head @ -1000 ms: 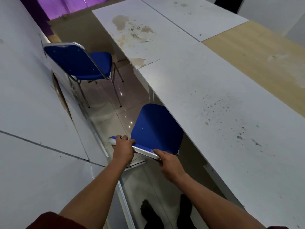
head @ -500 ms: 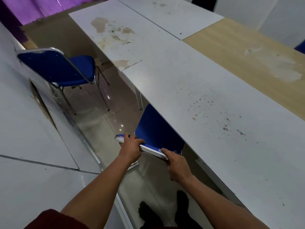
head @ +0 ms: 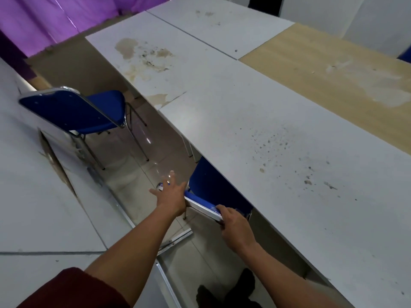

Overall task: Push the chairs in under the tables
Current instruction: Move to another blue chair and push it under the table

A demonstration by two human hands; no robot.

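A blue chair (head: 213, 192) with a chrome frame stands pushed under the white table (head: 278, 152); only its backrest shows, right at the table's near edge. My right hand (head: 235, 225) grips the right end of the backrest's top rail. My left hand (head: 172, 194) is off the rail at its left end, fingers spread and blurred. A second blue chair (head: 73, 110) stands out in the aisle farther ahead on the left, its seat facing the stained white table (head: 155, 47).
A white table (head: 33, 196) runs along the left of the narrow tiled aisle. A wooden table top (head: 333, 74) lies beyond on the right. Purple curtains (head: 44, 18) hang at the far end. My dark shoes (head: 224, 294) show below.
The near chair has slid farther under the table. My left hand has let go of the backrest rail and opened; my right hand still holds it.
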